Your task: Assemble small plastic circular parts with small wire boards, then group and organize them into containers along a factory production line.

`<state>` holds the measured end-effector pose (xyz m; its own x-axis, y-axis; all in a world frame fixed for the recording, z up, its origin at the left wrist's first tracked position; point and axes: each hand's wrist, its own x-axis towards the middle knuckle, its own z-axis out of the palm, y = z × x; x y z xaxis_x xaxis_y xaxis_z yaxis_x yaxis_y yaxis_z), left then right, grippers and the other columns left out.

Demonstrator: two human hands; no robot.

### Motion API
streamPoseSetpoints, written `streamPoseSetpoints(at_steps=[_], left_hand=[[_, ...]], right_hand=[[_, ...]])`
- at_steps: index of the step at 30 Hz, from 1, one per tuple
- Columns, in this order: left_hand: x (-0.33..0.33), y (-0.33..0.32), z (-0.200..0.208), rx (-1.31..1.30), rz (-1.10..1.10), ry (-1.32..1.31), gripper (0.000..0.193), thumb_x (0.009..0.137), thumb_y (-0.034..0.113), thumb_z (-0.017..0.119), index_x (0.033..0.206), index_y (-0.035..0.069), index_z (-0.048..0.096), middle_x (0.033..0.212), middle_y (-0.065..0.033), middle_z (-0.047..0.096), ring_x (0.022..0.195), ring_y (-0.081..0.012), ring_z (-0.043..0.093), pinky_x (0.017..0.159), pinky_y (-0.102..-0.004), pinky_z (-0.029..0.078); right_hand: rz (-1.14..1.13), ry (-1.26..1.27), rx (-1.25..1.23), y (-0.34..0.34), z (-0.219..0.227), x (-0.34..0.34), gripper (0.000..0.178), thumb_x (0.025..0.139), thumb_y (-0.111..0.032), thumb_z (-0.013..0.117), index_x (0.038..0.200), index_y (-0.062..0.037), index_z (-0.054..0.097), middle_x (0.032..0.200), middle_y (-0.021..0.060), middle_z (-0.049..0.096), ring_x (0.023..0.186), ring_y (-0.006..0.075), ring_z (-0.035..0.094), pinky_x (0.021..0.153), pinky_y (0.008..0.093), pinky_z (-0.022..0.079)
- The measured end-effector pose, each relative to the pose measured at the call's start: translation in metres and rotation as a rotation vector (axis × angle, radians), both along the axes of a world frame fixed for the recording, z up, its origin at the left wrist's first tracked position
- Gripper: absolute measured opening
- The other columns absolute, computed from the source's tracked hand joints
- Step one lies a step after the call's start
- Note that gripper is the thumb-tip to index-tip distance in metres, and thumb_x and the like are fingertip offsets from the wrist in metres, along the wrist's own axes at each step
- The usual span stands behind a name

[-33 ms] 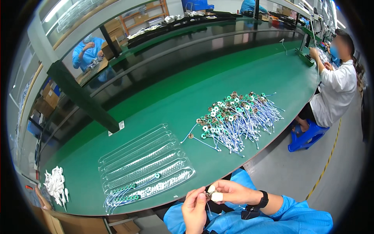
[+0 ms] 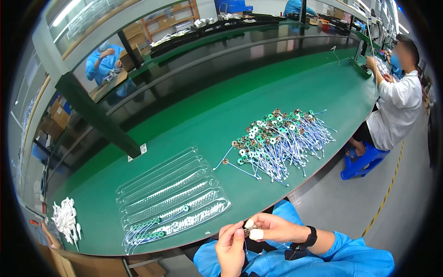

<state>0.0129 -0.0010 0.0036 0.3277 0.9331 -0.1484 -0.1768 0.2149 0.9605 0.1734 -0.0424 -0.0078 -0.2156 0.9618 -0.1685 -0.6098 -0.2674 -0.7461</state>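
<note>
Below the table's near edge, my left hand (image 2: 230, 249) and my right hand (image 2: 273, 227) meet and pinch a small round part with thin wires (image 2: 251, 229) between their fingertips. Some fingertips wear white covers. A black band sits on my right wrist. On the green table (image 2: 207, 124) just ahead lies a clear plastic tray (image 2: 170, 191) with long slots, its nearest slots holding rows of green ring parts (image 2: 154, 227). Farther right spreads a pile of green and copper ring parts with blue-white wires (image 2: 277, 138).
A heap of small white pieces (image 2: 64, 219) lies at the table's left end. A dark slanted post (image 2: 99, 117) crosses the left side. A person in a white coat (image 2: 394, 106) sits on a blue stool (image 2: 362, 161) at right. Another person in blue (image 2: 104, 62) stands far left.
</note>
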Motion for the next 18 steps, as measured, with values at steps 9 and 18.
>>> streamPoseSetpoints(at_steps=[9, 18], left_hand=[[-0.004, 0.002, 0.007, -0.271, -0.083, -0.251, 0.017, 0.095, 0.007, 0.056, 0.111, -0.001, 0.058, 0.091, -0.0037, 0.062, 0.080, -0.0093, 0.058, 0.073, -0.0215, 0.047], [0.006, -0.004, 0.017, 0.116, 0.013, -0.024, 0.008, 0.090, 0.002, 0.061, 0.098, 0.000, 0.060, 0.095, -0.0042, 0.058, 0.078, -0.0115, 0.056, 0.073, -0.0238, 0.046]], right_hand=[[0.043, -0.110, 0.120, 0.000, -0.004, 0.004, 0.018, 0.092, -0.008, 0.062, 0.108, -0.0008, 0.056, 0.103, 0.0002, 0.057, 0.095, 0.0063, 0.053, 0.083, 0.0230, 0.047], [-0.034, 0.254, -0.137, 0.003, 0.009, -0.010, 0.015, 0.099, -0.020, 0.052, 0.107, -0.0066, 0.052, 0.094, 0.0010, 0.053, 0.076, 0.0076, 0.047, 0.064, 0.0206, 0.039]])
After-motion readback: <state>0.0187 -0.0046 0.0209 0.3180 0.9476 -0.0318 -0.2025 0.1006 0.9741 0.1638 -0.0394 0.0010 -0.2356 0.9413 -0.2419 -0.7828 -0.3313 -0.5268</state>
